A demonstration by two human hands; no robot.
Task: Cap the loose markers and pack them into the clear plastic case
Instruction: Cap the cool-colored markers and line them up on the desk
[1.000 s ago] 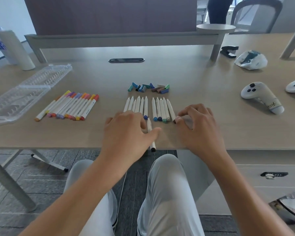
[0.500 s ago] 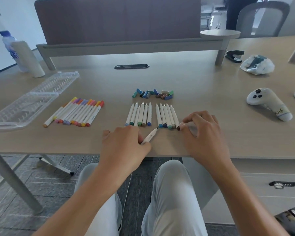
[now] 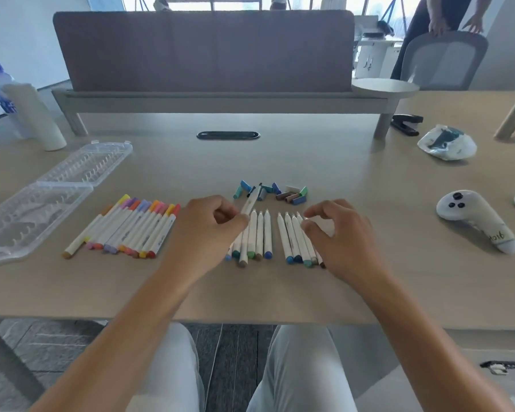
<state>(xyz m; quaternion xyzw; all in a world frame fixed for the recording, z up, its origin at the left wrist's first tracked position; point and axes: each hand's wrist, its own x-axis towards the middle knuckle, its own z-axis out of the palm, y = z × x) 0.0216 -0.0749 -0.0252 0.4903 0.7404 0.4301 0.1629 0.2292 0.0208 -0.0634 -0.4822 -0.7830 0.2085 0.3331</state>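
Head view: a pale wood desk (image 3: 309, 162) spans the frame, with a brown divider panel (image 3: 204, 50) standing along its far edge. At far left the clear plastic case (image 3: 42, 197) lies open and flat, both ribbed halves showing, no markers in it. Just right of the case a row of capped markers (image 3: 128, 230) in warm and purple colours lies side by side. At desk centre two groups of uncapped white markers (image 3: 260, 233) lie in rows with tips pointing away from the person. Beyond them sits a small heap of loose caps (image 3: 283, 193) in blue, teal, brown and green. A white controller (image 3: 477, 220) rests well apart on the right.

The left hand (image 3: 204, 233) is curled, pinching one white marker (image 3: 249, 202) whose dark tip points toward the caps. The right hand (image 3: 344, 236) hovers over the right-hand marker group with fingers bent; its fingertips seem to pinch a pale object, but what it is cannot be told.
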